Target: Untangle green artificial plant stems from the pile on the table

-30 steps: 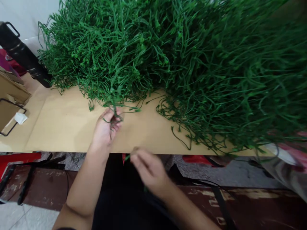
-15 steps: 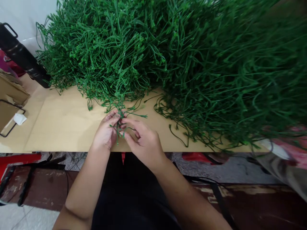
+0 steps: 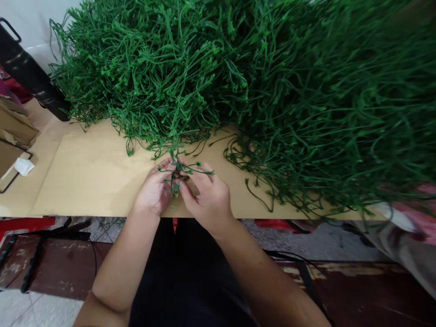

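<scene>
A branching green plastic plant stem [image 3: 174, 173] is between my two hands, above the near edge of the table. My left hand [image 3: 157, 188] is closed around its middle, with the thin sprigs spreading out over the fingers. From the other side, my right hand [image 3: 207, 193] pinches at the stem with thumb and fingers; the exact spot is partly hidden by the sprigs. Just beyond the hands lies a large heap of the same green stems [image 3: 153, 77], its front strands close to the held one.
Brown board [image 3: 85, 172] covers the table. At the left stand a black bottle [image 3: 30, 72], a cardboard box [image 3: 15, 122] and a black wire frame with a white scrap [image 3: 24, 166]. Loose stems [image 3: 260, 195] lie at right, near a person's grey-brown sleeve or trouser leg [image 3: 398, 247].
The sprigs of the held stem have spread more widely over my fingers. My right hand has shifted slightly and its fingers have lifted a little. The camera view has moved slightly.
</scene>
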A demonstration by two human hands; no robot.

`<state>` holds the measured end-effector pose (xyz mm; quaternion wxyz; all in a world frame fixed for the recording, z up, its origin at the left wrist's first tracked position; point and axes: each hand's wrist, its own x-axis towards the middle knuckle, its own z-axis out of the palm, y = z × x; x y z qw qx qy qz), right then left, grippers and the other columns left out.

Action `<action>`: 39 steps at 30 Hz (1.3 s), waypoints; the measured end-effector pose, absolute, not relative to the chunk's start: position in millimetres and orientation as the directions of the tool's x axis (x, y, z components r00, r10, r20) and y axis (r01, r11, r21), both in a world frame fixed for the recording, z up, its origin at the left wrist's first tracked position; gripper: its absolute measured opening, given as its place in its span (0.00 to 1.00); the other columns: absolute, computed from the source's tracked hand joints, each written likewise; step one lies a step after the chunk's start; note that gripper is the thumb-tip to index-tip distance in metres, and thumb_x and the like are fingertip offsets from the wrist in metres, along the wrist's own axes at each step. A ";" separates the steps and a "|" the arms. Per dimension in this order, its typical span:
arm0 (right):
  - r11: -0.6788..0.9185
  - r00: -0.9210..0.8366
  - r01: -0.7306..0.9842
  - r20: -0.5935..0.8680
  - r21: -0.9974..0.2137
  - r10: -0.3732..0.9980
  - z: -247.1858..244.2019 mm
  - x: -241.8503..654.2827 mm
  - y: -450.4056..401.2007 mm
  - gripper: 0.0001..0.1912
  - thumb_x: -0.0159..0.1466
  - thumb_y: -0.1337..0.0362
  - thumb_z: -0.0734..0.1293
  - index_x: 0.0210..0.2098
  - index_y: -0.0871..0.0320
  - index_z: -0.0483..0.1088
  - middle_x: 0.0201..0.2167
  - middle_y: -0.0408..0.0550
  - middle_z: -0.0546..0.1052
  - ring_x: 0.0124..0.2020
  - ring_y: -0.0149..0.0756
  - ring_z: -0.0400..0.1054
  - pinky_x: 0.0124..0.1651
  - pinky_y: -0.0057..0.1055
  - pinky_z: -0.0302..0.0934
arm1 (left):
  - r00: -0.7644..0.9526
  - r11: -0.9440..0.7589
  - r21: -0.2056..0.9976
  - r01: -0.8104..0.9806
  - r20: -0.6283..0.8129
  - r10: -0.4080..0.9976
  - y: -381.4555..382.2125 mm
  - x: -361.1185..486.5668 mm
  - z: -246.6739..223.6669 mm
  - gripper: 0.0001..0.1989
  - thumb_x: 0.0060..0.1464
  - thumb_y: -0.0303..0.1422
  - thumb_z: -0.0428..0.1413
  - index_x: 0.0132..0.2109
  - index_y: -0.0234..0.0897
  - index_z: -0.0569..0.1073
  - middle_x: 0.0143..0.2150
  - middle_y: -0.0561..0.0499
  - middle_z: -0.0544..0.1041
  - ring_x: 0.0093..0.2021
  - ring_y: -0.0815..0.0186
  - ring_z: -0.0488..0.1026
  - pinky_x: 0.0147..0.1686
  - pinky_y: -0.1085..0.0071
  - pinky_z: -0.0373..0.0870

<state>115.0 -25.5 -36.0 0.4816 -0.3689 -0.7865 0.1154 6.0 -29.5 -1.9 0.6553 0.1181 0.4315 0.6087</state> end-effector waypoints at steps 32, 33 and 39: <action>0.774 -0.523 0.026 0.652 -0.632 0.550 -26.6 130.3 -81.3 0.13 0.59 0.73 0.57 0.21 0.57 0.49 0.19 0.42 0.54 0.22 0.28 0.49 0.24 0.29 0.43 | -0.126 0.126 0.481 -0.867 -0.456 0.881 -30.7 11.0 1.1 0.11 0.52 0.18 0.42 0.27 0.33 0.64 0.23 0.55 0.66 0.21 0.77 0.64 0.22 0.81 0.60; 0.776 -0.542 -0.001 0.652 -0.631 0.530 -27.0 133.2 -82.7 0.12 0.59 0.73 0.57 0.21 0.58 0.50 0.19 0.42 0.55 0.22 0.28 0.49 0.24 0.29 0.43 | -0.124 0.101 0.469 -0.877 -0.423 0.898 -30.7 8.9 0.6 0.11 0.53 0.19 0.42 0.28 0.33 0.64 0.24 0.55 0.66 0.21 0.77 0.65 0.22 0.80 0.60; 0.254 -0.164 -0.338 0.322 -0.906 0.932 -22.7 157.7 -54.3 0.18 0.66 0.63 0.56 0.20 0.60 0.57 0.19 0.40 0.55 0.19 0.23 0.50 0.21 0.25 0.44 | -0.049 0.185 0.545 -0.818 -0.386 0.921 -35.2 8.1 -6.3 0.09 0.57 0.24 0.45 0.32 0.32 0.69 0.25 0.52 0.71 0.23 0.74 0.68 0.24 0.78 0.64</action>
